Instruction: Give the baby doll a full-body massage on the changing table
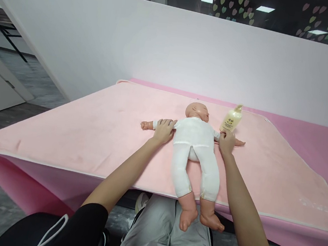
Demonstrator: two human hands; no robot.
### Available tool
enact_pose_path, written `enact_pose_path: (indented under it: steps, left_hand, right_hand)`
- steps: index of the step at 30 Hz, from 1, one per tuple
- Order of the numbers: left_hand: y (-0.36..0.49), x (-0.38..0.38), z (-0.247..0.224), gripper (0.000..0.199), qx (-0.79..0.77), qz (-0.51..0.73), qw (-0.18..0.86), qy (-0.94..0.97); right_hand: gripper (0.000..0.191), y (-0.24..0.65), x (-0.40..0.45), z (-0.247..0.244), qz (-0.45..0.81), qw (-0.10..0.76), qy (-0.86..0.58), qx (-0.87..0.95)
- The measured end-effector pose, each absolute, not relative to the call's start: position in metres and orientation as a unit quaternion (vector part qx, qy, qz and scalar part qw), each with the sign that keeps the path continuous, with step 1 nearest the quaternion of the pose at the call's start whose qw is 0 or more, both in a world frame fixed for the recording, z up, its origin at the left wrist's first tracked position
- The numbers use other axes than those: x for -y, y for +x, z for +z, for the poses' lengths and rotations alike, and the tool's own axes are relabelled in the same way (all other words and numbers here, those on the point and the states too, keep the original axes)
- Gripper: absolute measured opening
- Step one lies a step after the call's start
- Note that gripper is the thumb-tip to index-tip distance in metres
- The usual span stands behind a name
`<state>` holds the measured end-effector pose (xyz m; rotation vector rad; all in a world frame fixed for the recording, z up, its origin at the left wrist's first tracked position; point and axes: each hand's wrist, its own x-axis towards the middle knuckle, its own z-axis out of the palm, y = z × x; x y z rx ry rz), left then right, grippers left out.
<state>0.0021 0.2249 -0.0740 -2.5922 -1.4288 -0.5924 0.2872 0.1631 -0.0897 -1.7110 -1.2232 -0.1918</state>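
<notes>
A baby doll (194, 137) with a white cloth body lies stretched out on a pink blanket (90, 129), its head turned to the right. Its bare feet hang past the table's front edge. My left hand (164, 130) is closed over the doll's arm on the left side, and the doll's small hand sticks out beyond it. On the other side, my right hand (227, 142) has its fingers curled round the doll's other arm. Just behind my right hand is a pale yellow pump bottle (232, 119), tilted; my fingers partly cover its lower end.
Under the blanket is a darker pink cover (314, 147) that drapes over the front. A white wall (174, 47) stands along the table's back, with dark glass above. My legs (157, 223) are below the front edge. A black-framed table (9, 34) stands far left.
</notes>
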Motion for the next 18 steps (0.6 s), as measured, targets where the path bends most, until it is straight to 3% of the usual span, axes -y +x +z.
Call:
enact_pose_path:
  steps: [18]
  left_hand:
    - [0.0022,-0.2245,-0.0740,0.049,0.473,-0.194,0.063,-0.857]
  right_hand:
    - [0.019,0.2867,-0.1634,-0.0892,-0.079,0.481,-0.712,0.505]
